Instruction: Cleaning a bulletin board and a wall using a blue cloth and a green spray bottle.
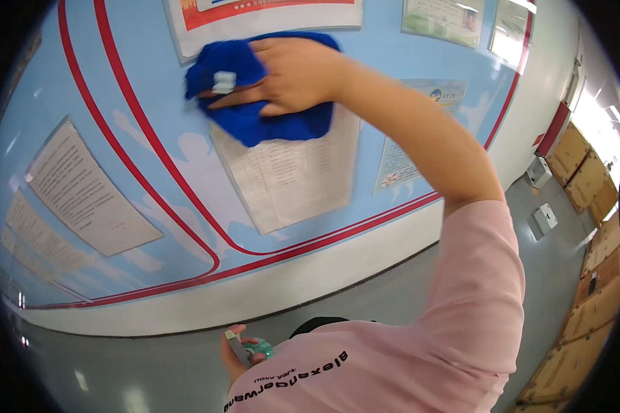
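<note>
High on a light-blue wall board [155, 89], my right hand [293, 74] presses a blue cloth [289, 127] against the surface, its fingers spread over the fabric. A small white tag [224, 82] shows on the cloth near my fingertips. Cloth and hand cover the top part of a white printed sheet [303, 186] fixed to the board. Low in front of my body, my left hand [231, 361] is closed around what looks like a spray bottle [260, 348], with a grey top and a see-through green body. My shirt partly hides that hand.
Other notices hang on the board, among them a paper sheet [89, 189] at left and a blue-white poster [399, 162] at right. Red stripes [141, 117] frame the panels. Cardboard boxes [585, 330] line the right side, and white devices [545, 218] stand on the grey floor [145, 368].
</note>
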Motion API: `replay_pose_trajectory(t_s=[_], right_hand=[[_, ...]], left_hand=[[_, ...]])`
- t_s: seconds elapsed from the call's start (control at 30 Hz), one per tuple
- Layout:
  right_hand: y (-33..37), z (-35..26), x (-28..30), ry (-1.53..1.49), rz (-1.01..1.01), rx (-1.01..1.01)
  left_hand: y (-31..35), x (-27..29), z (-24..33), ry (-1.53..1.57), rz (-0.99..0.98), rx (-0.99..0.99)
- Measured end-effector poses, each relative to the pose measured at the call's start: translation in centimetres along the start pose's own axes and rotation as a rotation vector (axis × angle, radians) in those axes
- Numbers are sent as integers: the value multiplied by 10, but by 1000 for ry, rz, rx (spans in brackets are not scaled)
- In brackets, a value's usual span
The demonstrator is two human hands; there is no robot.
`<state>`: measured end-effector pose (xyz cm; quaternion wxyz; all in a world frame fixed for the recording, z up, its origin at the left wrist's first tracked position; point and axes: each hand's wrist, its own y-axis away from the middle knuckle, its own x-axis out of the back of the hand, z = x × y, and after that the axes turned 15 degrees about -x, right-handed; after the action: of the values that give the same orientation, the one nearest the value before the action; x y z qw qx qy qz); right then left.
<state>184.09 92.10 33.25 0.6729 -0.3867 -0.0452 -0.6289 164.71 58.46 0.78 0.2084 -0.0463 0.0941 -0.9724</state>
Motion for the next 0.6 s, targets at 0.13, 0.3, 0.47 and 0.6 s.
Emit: replay_pose_trajectory(t_s=[0.13,0.3,0.47,0.6], right_hand=[[65,29,-2,-32,15,-210],[144,35,-21,-50,153,-514],[169,-38,-92,-143,544,-955],[209,-129,-163,-197,448,-1210]], left_hand=[[-5,6,-1,78,-43,-25],[-22,4,-8,31,-144,-14],[-40,11,-17,-26,-279,25],[-55,-2,-5,-12,-349,110]])
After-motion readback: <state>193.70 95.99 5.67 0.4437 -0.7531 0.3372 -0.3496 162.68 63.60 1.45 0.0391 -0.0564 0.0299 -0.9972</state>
